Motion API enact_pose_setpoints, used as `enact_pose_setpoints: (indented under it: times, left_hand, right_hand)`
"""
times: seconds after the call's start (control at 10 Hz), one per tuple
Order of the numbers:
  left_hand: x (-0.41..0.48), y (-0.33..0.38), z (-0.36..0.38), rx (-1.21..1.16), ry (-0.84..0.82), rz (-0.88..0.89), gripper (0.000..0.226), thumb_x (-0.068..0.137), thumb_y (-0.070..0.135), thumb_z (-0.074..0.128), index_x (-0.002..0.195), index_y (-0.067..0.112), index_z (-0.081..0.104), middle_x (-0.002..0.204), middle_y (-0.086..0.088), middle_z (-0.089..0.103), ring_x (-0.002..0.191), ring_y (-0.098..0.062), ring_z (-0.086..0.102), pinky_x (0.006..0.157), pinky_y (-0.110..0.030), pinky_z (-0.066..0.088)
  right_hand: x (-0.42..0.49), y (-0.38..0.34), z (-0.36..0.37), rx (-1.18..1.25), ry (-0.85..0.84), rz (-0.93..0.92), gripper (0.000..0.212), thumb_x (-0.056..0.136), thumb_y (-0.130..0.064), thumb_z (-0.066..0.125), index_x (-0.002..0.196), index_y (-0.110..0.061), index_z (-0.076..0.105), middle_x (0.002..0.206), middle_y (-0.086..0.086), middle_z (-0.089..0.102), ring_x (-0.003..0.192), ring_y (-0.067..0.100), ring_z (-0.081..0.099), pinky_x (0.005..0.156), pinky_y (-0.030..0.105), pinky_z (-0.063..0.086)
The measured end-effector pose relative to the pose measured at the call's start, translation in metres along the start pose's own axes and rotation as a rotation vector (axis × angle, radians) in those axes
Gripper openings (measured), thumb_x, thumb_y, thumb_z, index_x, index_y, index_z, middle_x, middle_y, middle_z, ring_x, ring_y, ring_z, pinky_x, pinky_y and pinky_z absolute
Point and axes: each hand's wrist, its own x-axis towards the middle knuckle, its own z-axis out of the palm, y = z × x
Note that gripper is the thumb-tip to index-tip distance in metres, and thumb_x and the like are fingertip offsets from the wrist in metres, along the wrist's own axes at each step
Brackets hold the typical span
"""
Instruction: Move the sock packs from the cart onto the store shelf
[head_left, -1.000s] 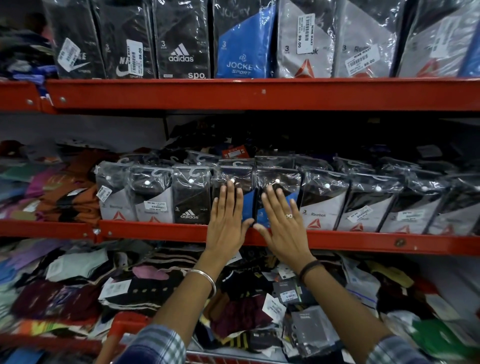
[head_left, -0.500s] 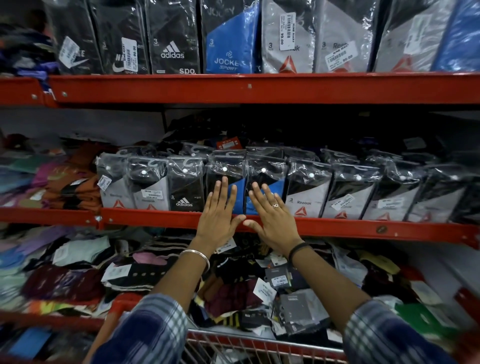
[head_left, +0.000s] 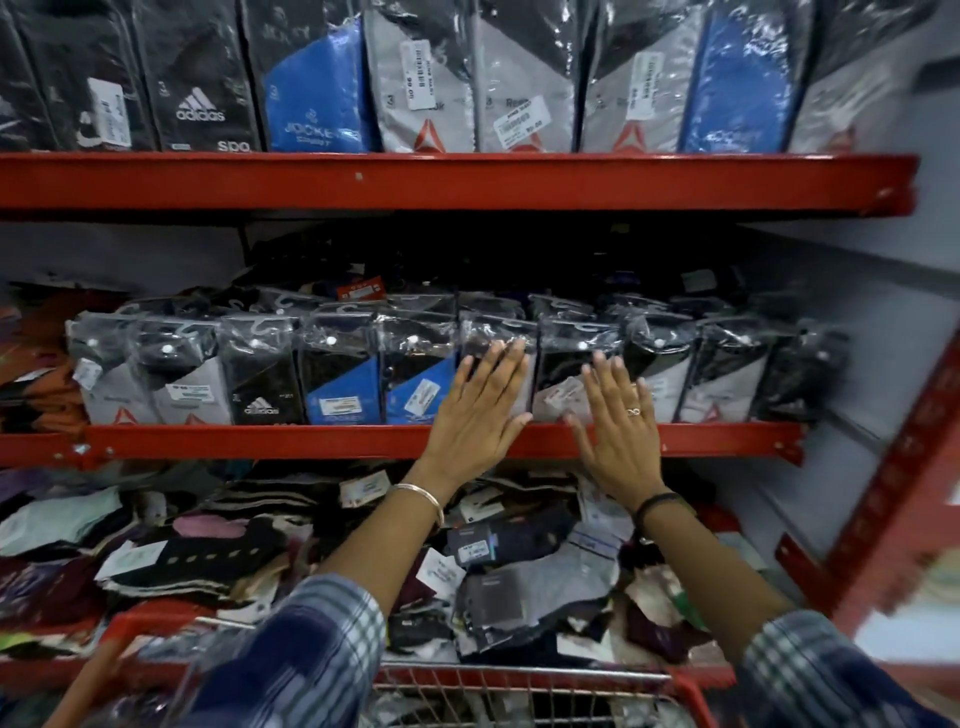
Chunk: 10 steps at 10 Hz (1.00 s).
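A row of plastic-wrapped sock packs (head_left: 343, 371) stands upright along the front of the red middle shelf (head_left: 311, 441). My left hand (head_left: 480, 402) lies flat, fingers spread, against a grey and black pack (head_left: 498, 338) near the row's middle. My right hand (head_left: 615, 415) presses flat on the neighbouring grey pack (head_left: 558, 395) just to the right. Neither hand holds anything. The red wire cart (head_left: 519, 686) is at the bottom edge, its contents mostly hidden by my sleeves.
The upper red shelf (head_left: 467, 179) carries larger sock packs (head_left: 311, 88). Below the middle shelf lies a heap of loose socks (head_left: 519, 571) with tags. A red upright post (head_left: 904, 467) and a grey wall close the right side.
Both hands have slid to the right along the row, from the blue packs to the grey ones. The camera has turned right too, showing the shelf's right end.
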Motion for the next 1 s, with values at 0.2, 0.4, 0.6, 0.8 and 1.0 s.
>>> enact_pose_setpoints:
  times: [0.2,0.4,0.6,0.8,1.0]
  left_hand:
    - [0.021,0.034,0.041,0.003,-0.062,0.054,0.067,0.097,0.044,0.033,0.148,0.015,0.001,0.153,0.001,-0.023,0.144,-0.021,-0.003,0.116,-0.044,0.01]
    - [0.024,0.045,0.076,0.043,-0.052,-0.033,0.072,0.095,0.049,0.032,0.148,0.018,-0.005,0.154,0.0,-0.023,0.143,-0.017,-0.01,0.116,-0.04,-0.001]
    - [0.025,0.047,0.088,0.083,-0.04,-0.053,0.073,0.095,0.051,0.028,0.147,0.016,-0.01,0.154,-0.003,-0.023,0.143,-0.018,-0.01,0.116,-0.041,0.0]
    - [0.027,0.051,0.082,0.132,-0.102,-0.088,0.072,0.095,0.051,0.031,0.148,0.014,-0.002,0.153,-0.003,-0.025,0.143,-0.019,-0.009,0.116,-0.041,-0.003]
    - [0.018,0.056,0.031,0.158,-0.097,0.04,0.065,0.097,0.043,0.021,0.148,0.016,-0.009,0.152,0.001,-0.028,0.142,-0.018,-0.012,0.116,-0.042,0.0]
  right_hand:
    - [0.001,0.062,0.016,-0.103,0.03,-0.06,0.062,0.098,-0.053,0.015,0.15,-0.023,-0.002,0.157,-0.004,-0.017,0.145,0.018,-0.009,0.116,0.042,0.002]
    - [0.012,0.075,0.039,-0.177,0.032,-0.188,0.071,0.094,-0.062,0.014,0.149,-0.02,-0.002,0.157,-0.001,-0.019,0.144,0.018,-0.014,0.117,0.041,-0.013]
    - [0.016,0.078,0.052,-0.115,0.025,-0.186,0.076,0.092,-0.066,0.012,0.149,-0.018,-0.004,0.157,-0.003,-0.019,0.144,0.013,-0.01,0.117,0.036,-0.015]
    - [0.018,0.075,0.042,-0.103,-0.077,-0.174,0.079,0.09,-0.07,0.008,0.149,-0.018,0.0,0.156,-0.004,-0.021,0.144,0.013,-0.011,0.116,0.035,-0.015]
    - [0.004,0.064,-0.003,0.014,0.069,-0.174,0.065,0.098,-0.054,0.016,0.146,-0.011,0.024,0.154,0.008,0.027,0.145,0.011,-0.003,0.117,0.036,0.002]
